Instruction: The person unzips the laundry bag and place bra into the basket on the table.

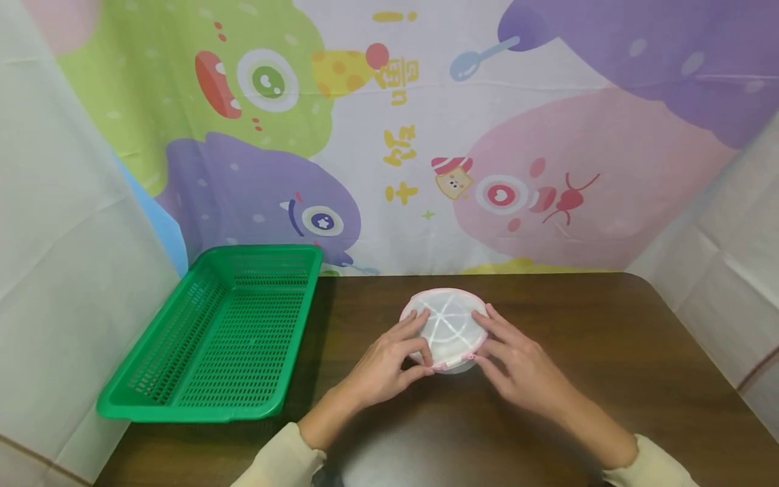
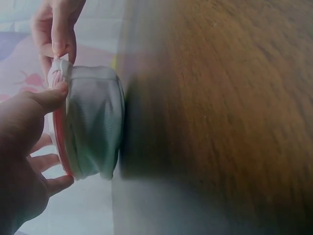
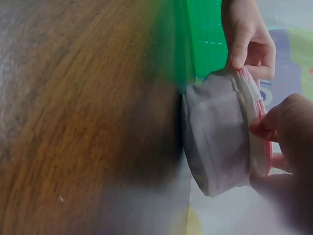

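A round white mesh laundry bag [image 1: 449,331] with a pink zipper round its top edge sits on the brown table. My left hand [image 1: 389,358] pinches the near-left rim between thumb and index finger, other fingers spread on the lid. On the near-right edge, my right hand [image 1: 523,370] pinches the rim beside the small pink zipper pull [image 1: 471,356], its other fingertips touching the lid. Both wrist views show the soft side wall of the bag [image 2: 95,120] standing up from the table. Whatever is inside cannot be seen.
A green plastic basket [image 1: 296,338] with slotted walls stands on the table [image 1: 608,365] to the left. Behind the far table edge hangs a cartoon-printed cloth [image 1: 389,250]. Pale cloth also hangs at the left and right sides.
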The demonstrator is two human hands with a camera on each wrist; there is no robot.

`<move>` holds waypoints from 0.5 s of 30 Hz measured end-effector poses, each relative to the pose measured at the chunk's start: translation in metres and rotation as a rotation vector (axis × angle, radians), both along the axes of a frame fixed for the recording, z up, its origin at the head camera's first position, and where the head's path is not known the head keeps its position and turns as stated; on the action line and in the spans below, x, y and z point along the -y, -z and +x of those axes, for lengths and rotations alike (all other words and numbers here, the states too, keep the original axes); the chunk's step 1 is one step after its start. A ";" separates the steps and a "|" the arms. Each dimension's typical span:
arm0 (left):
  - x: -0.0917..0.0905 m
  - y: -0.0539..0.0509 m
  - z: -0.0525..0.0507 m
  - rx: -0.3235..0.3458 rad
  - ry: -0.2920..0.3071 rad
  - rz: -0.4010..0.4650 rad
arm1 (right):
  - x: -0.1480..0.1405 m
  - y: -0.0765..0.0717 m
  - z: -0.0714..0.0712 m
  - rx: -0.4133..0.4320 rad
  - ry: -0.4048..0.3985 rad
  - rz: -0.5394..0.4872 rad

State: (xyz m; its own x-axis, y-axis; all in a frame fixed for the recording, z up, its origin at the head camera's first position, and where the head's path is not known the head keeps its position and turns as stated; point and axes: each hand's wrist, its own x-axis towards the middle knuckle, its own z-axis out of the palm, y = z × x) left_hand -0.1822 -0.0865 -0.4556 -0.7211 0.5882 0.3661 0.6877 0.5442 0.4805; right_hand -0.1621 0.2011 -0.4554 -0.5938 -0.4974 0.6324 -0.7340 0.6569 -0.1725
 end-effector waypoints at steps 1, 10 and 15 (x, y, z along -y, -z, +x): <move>0.000 0.000 0.000 -0.002 -0.004 0.000 | 0.000 0.000 0.000 -0.001 -0.001 -0.003; -0.010 0.002 0.002 -0.030 -0.036 0.005 | 0.005 0.001 0.003 -0.032 -0.019 -0.019; -0.013 0.003 0.003 -0.055 -0.046 0.011 | 0.009 0.000 0.003 -0.024 -0.024 -0.018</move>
State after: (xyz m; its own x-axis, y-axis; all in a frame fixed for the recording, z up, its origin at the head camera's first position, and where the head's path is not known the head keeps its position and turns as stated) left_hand -0.1794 -0.0736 -0.4586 -0.7257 0.5508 0.4123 0.6879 0.5708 0.4483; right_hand -0.1591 0.1924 -0.4553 -0.5665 -0.4997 0.6553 -0.7535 0.6361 -0.1663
